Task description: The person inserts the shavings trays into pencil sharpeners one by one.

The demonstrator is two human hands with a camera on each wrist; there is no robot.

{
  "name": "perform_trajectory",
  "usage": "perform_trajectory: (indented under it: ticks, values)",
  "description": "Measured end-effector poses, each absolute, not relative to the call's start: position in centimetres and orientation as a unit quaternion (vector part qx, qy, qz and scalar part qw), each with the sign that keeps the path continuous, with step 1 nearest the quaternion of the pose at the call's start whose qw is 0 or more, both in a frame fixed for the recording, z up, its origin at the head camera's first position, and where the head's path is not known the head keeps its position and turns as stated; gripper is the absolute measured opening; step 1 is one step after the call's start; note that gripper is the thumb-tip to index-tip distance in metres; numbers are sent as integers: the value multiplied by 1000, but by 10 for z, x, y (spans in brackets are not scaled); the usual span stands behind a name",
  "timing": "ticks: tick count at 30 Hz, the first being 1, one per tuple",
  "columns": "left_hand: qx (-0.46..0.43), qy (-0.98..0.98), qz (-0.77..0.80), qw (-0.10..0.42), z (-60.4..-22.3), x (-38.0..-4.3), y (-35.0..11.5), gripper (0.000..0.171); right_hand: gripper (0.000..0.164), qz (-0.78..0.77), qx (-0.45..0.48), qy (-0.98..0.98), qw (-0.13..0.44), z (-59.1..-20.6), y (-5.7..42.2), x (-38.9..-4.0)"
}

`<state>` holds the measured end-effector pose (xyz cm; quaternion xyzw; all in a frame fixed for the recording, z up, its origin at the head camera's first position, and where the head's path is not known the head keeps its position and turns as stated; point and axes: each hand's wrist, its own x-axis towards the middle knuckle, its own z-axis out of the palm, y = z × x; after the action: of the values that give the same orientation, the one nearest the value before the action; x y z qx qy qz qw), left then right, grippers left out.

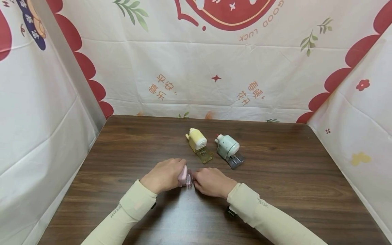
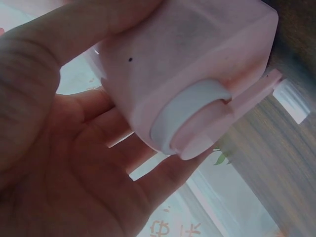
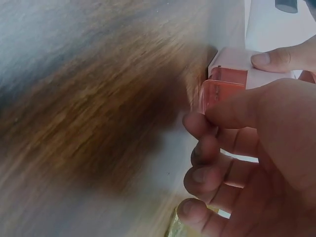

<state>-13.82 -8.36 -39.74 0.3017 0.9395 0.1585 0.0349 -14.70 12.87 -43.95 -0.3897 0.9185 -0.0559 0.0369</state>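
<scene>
My left hand (image 1: 165, 174) grips a pink pencil sharpener (image 1: 182, 176) around its body, low over the table. In the left wrist view its crank handle (image 2: 254, 95) with a white knob points away from the palm. A see-through pink shavings drawer (image 3: 223, 91) juts partly out of the sharpener's side facing my right hand (image 1: 214, 182). Thumb and index finger of that hand pinch the drawer's outer end, as the right wrist view shows; its other fingers are curled below. The left thumb lies along the pink body.
Behind the hands stand a yellow pencil sharpener (image 1: 197, 139) and a light teal one (image 1: 228, 145). Each has its see-through drawer sticking out toward me. The brown wooden table (image 1: 291, 177) ends at a printed white cloth (image 1: 196, 58), which also hangs at both sides.
</scene>
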Motion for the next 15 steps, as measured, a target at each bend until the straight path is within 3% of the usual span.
perform_trajectory:
  ticks: [15]
  values:
    - [320,929,182,39,-401,-143,-88,39,14,-121,-428,895,25,-453,117,-152]
